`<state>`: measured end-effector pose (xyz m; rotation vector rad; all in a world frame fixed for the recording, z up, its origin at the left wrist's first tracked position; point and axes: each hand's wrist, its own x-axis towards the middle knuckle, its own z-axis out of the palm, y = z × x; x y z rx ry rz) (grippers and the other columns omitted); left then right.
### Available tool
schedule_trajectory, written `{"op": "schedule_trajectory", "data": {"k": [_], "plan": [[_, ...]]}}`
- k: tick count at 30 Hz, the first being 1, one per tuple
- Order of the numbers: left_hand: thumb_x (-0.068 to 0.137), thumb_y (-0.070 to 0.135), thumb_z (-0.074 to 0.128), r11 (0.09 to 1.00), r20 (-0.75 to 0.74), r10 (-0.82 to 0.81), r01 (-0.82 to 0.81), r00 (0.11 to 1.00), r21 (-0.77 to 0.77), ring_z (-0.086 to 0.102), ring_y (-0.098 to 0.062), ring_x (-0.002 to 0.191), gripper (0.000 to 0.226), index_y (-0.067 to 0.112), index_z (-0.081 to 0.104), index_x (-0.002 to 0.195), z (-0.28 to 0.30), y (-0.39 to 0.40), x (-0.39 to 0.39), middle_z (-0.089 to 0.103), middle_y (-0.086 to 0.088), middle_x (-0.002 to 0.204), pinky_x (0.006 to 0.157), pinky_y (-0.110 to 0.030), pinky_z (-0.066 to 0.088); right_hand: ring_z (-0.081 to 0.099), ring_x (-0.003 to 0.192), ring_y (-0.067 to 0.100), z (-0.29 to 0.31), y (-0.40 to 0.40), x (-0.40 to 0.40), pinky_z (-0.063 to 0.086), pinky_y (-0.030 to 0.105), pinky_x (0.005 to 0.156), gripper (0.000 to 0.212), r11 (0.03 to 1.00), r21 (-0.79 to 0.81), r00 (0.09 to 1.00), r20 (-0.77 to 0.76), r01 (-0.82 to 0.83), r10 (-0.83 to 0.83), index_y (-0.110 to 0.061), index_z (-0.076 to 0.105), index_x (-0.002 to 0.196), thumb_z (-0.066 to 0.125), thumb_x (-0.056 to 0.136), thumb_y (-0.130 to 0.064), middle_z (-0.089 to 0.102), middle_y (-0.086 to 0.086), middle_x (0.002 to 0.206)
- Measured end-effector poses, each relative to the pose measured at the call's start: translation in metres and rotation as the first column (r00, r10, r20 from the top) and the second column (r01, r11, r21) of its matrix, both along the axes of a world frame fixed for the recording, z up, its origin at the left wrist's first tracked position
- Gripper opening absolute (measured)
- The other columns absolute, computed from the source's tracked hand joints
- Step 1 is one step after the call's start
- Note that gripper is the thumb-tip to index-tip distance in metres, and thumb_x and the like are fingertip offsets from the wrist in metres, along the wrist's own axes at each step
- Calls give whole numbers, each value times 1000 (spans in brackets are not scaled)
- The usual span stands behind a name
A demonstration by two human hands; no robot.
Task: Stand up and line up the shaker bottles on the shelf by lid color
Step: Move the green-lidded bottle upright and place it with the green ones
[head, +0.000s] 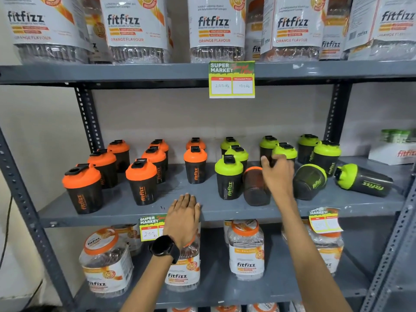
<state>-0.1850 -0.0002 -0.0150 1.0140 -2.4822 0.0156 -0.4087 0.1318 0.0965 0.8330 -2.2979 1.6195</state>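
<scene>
Several orange-lid shaker bottles stand upright on the left half of the grey shelf. Several green-lid shakers stand on the right half. One orange-lid shaker lies on its side among the green ones, bottom toward me. Two green-lid shakers lie tipped at the right: one bottom toward me, one lid to the left. My right hand reaches over the lying orange-lid shaker, fingers curled by a green lid behind; whether it grips anything is unclear. My left hand, with a black watch, rests flat on the shelf's front edge.
Large fitfizz jars fill the shelf above and more jars stand on the shelf below. Price tags hang from the shelf edges. Perforated metal uprights frame the sides. A white box sits at the far right.
</scene>
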Motion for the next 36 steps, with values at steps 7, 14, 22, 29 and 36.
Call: {"op": "schedule_trajectory", "data": {"k": [7, 14, 22, 29, 36], "plan": [[106, 40, 17, 1000, -6, 10, -10, 1000, -14, 31, -20, 149, 54, 17, 37, 151, -3, 0, 1, 38, -5, 159, 124, -37, 19, 52, 129, 36, -26, -13, -21, 45, 45, 105, 105, 952, 174, 897, 411, -250, 160, 3, 36, 140, 69, 72, -70, 51, 22, 142], [106, 39, 19, 1000, -13, 9, -9, 1000, -12, 35, -22, 148, 53, 16, 40, 149, -2, 1, 2, 42, -7, 157, 123, -38, 22, 58, 120, 35, -38, -6, -11, 50, 43, 99, 99, 986, 38, 891, 435, -164, 131, -2, 41, 137, 76, 63, -57, 60, 20, 131], [107, 37, 18, 1000, 1, -12, 12, 1000, 29, 31, -23, 149, 53, 14, 38, 150, 9, 10, 4, 37, -9, 159, 125, -38, 20, 49, 121, 31, -44, 24, 44, 42, 36, 96, 94, 989, -89, 982, 137, -120, 131, -20, 36, 144, 80, 64, -37, 38, 8, 131], [106, 34, 26, 996, 40, -27, 24, 999, 81, 52, -29, 124, 38, 12, 53, 121, 29, 9, 21, 58, -11, 129, 109, -42, 37, 48, 122, 25, -30, -13, 114, 41, 27, 88, 95, 963, -103, 948, -228, -249, 221, -25, 29, 136, 86, 61, -41, 34, 1, 135], [107, 35, 21, 1000, 31, 7, -8, 1000, 25, 37, -25, 145, 50, 9, 42, 144, 15, -9, 45, 45, -11, 153, 123, -39, 24, 47, 127, 29, -27, -88, 152, 46, 32, 97, 96, 940, -100, 914, -285, -327, 288, -17, 26, 139, 84, 67, -40, 41, 10, 138]]}}
